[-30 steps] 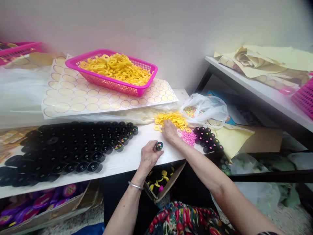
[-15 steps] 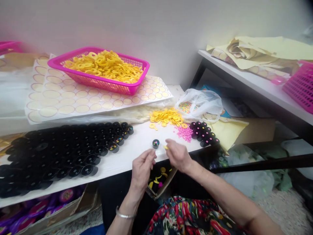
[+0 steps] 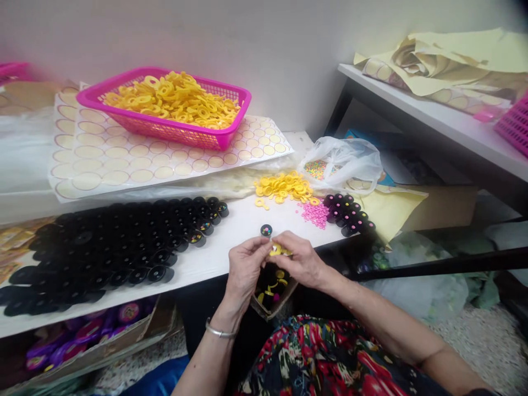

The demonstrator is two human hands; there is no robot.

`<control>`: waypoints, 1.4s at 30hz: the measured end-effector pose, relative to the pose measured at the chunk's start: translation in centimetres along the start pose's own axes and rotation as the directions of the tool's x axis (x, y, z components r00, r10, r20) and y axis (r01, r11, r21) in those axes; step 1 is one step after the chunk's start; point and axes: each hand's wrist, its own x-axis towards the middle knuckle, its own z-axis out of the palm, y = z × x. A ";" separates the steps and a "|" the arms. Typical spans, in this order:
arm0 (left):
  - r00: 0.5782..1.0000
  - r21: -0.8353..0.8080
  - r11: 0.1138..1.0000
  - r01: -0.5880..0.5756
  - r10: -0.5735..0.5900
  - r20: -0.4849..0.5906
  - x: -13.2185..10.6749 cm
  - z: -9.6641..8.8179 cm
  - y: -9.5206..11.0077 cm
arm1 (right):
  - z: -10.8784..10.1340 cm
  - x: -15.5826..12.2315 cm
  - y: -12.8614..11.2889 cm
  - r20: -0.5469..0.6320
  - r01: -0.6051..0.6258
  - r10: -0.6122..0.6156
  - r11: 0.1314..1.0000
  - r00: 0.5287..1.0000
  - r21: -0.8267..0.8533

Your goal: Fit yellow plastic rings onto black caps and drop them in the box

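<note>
My left hand (image 3: 246, 265) and my right hand (image 3: 302, 260) meet at the white table's (image 3: 214, 258) front edge. Both pinch a small yellow ring (image 3: 277, 251) between their fingertips. Just beyond them a single small black cup (image 3: 266, 230) with coloured beads inside stands on the table. A loose pile of yellow rings (image 3: 284, 187) and a patch of pink beads (image 3: 315, 213) lie further back on the right.
Many black cups (image 3: 111, 247) fill the table's left. A pink basket of yellow rings (image 3: 165, 107) rests on sticker sheets (image 3: 165, 159). A plastic bag of beads (image 3: 342, 165), filled cups (image 3: 348, 214) and an open box (image 3: 272, 289) under the edge are near.
My right hand left the pile of yellow rings and came back to the front edge with a ring. My left hand set the black cup on the table and now pinches the ring too.
</note>
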 end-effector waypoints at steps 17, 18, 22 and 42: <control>0.975 0.315 0.929 -0.196 0.219 -0.041 5.7 -1.3 -3.3 | 1.1 4.5 3.5 0.159 -0.042 0.097 0.947 0.982 -0.319; 0.972 0.342 0.917 -0.207 0.234 -0.038 5.8 -1.3 -3.4 | 1.2 4.5 3.7 0.150 -0.059 0.105 0.957 0.983 -0.283; 0.960 0.419 0.876 -0.237 0.277 -0.034 5.9 -1.2 -3.5 | 1.6 4.5 4.5 0.045 -0.195 0.194 0.980 0.980 0.029; 0.962 0.319 0.938 -0.135 0.201 -0.183 5.7 0.2 -3.9 | 3.5 4.8 3.9 0.134 -0.607 0.713 0.465 0.689 0.644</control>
